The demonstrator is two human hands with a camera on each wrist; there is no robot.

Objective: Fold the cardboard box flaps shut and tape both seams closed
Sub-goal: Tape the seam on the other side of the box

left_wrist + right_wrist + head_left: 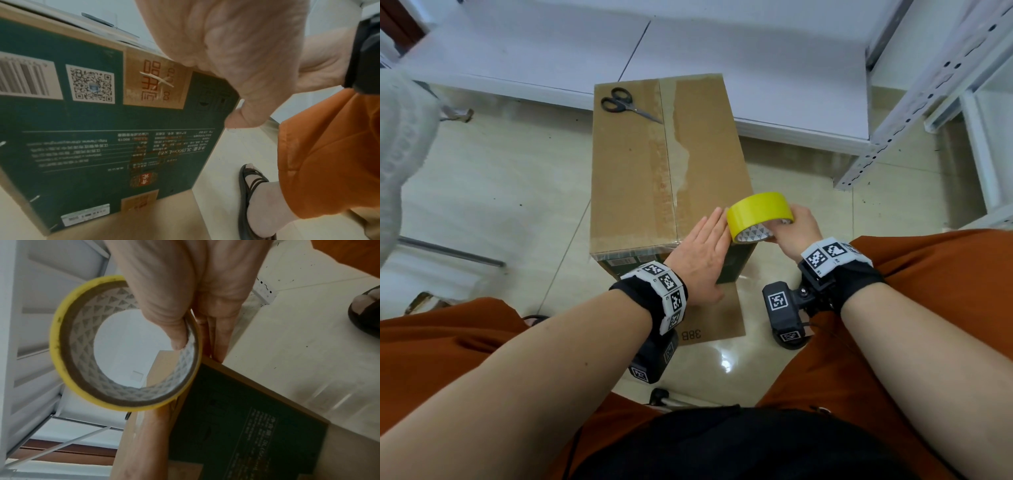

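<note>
A tall cardboard box (633, 171) stands on the floor, its top flaps folded shut and meeting at a centre seam (669, 161) with old clear tape residue. My left hand (703, 253) lies flat with straight fingers over the near top edge of the box, thumb down the green printed side (102, 138). My right hand (792, 228) grips a yellow tape roll (760, 214), thumb inside its core (180, 337), just above the box's near right corner. The left fingertips touch the roll.
Black scissors (625, 102) lie on the far left of the box top. A flat cardboard sheet (722, 322) lies under the box. White metal shelving (928, 96) stands at right, white boards (551, 44) behind. My orange-trousered knees flank the box.
</note>
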